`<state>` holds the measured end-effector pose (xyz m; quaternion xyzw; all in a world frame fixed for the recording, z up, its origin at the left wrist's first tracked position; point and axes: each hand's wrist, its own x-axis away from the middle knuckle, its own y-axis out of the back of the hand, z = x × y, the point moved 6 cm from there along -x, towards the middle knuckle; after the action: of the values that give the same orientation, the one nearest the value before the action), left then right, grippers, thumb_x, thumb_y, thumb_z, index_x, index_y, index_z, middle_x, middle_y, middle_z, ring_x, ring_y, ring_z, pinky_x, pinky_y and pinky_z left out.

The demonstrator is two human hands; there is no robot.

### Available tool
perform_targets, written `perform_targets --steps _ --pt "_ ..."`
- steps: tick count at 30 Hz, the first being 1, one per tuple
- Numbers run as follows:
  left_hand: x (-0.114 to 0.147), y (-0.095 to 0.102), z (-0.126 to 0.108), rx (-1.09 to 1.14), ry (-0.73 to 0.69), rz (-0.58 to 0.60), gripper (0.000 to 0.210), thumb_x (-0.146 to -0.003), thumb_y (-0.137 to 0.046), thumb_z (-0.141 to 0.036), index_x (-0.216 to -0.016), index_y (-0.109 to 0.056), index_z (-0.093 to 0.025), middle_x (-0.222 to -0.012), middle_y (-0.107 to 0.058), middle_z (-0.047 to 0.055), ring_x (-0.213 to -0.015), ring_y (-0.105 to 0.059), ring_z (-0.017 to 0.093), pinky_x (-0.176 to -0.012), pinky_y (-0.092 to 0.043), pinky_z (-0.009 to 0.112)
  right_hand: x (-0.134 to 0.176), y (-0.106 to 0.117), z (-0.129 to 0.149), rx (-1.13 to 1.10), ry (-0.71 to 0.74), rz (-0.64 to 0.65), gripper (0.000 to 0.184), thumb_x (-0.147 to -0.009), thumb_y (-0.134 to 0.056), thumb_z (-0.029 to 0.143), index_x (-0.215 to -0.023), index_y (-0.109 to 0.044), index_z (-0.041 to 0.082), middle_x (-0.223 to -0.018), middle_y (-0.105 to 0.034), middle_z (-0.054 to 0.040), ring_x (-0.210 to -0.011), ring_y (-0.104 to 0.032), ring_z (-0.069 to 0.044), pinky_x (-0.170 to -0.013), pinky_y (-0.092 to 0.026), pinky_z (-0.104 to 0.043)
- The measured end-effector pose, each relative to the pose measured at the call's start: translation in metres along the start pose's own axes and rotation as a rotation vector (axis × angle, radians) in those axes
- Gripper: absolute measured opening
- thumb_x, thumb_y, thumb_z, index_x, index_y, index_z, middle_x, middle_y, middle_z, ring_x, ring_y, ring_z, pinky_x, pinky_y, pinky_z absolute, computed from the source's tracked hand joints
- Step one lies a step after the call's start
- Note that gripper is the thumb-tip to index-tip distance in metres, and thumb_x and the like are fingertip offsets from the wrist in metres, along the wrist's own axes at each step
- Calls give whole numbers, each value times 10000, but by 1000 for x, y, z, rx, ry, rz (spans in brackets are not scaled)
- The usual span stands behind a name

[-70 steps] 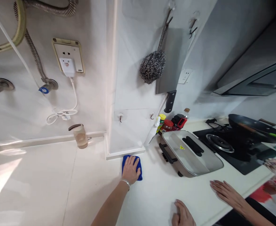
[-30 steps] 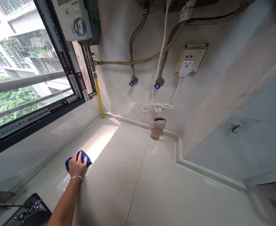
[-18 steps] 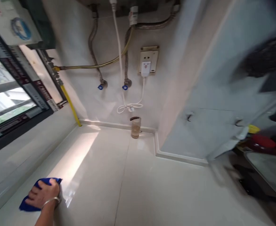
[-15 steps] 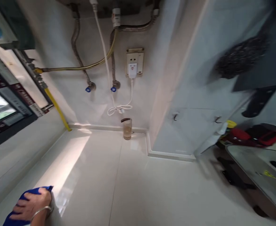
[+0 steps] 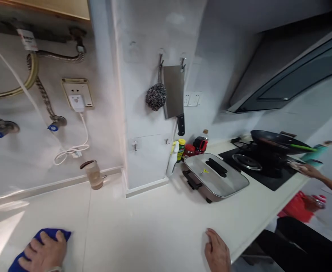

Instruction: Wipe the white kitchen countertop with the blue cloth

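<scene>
My left hand (image 5: pixel 45 251) lies palm down on a folded blue cloth (image 5: pixel 52 232) at the lower left of the white countertop (image 5: pixel 143 226). Its fingers are spread over the cloth and press it to the surface. Near the counter's front edge, my right hand (image 5: pixel 217 249) rests on the bare top with nothing in it, its thumb a little apart from the fingers. A glass (image 5: pixel 94 175) with a brown strip on its rim stands against the back wall, beyond the left hand. Ahead of the right hand sits an electric pan (image 5: pixel 215 177) with a glass lid.
Another person's hand (image 5: pixel 304 169) holds a pale cloth by the black cooktop (image 5: pixel 270 175), below a wok (image 5: pixel 279 141). A cleaver (image 5: pixel 174 90) and a steel-wool scrubber (image 5: pixel 156 97) hang from wall hooks. Bottles and a white spray bottle (image 5: pixel 172 160) stand behind the pan. A plugged-in cable (image 5: pixel 85 132) hangs left.
The view has swung to the right, bringing the cooktop, the other person's arm and my right hand into sight. My left hand is still on the blue cloth.
</scene>
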<state>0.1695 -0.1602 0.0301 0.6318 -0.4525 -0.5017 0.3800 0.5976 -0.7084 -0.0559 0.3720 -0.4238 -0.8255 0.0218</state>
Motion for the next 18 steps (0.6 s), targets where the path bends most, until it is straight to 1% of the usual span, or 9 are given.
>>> perform_targets --steps 1,4,6,9,13,16,18 --pt "12 2 -20 33 -84 -23 728 -882 -196 -519 -1297 -536 -27 -1360 -535 294 -1316 -420 412 -1049 -313 607 -1 1 2 1 0 -3 360 -862 -387 229 -1174 -566 207 -1218 -647 -115 -1106 -615 -296 -929 -497 -479" --pt "58 7 -69 89 -321 -108 699 -900 -223 -454 -1319 -550 -1 -1369 -537 297 -1330 -424 401 -1087 -298 601 -1 2 5 -7 7 -7 354 -860 -382 198 -1166 -559 211 -1221 -643 -112 -1116 -609 -289 -946 -489 -480" --pt "94 7 -96 119 -474 -134 681 -918 -230 -429 -1337 -550 3 -1397 -526 286 -1359 -405 387 -1121 -282 591 -2 2 5 -7 3 -17 350 -856 -381 181 -1155 -560 211 -1217 -643 -113 -1113 -607 -288 -946 -488 -481" --pt "153 5 -131 187 -675 -134 621 -935 -288 -399 -1380 -538 -46 -1437 -522 234 -1382 -405 344 -1161 -267 558 -1 0 4 7 1 -21 354 -858 -383 170 -1163 -559 208 -1218 -642 -115 -1109 -605 -287 -941 -487 -485" --pt "247 2 -174 254 -954 -122 566 -914 -403 -369 -1387 -554 -98 -1439 -553 182 -1384 -422 321 -1170 -289 532 3 -4 4 10 28 -55 366 -863 -384 157 -1182 -557 205 -1223 -638 -113 -1120 -599 -280 -935 -489 -472" --pt "317 1 -195 307 -1120 -125 594 -888 -466 -365 -1454 -487 -183 -1503 -510 109 -1423 -382 298 -1184 -282 522 4 -5 4 16 59 -94 366 -867 -393 152 -1190 -557 204 -1232 -634 -110 -1127 -597 -271 -936 -492 -455" --pt "353 0 -203 330 -1217 -96 664 -866 -488 -344 -1512 -388 -227 -1547 -460 77 -1449 -349 292 -1190 -283 522 4 -6 3 21 72 -106 368 -866 -393 147 -1190 -556 204 -1228 -637 -108 -1124 -598 -266 -940 -492 -451"
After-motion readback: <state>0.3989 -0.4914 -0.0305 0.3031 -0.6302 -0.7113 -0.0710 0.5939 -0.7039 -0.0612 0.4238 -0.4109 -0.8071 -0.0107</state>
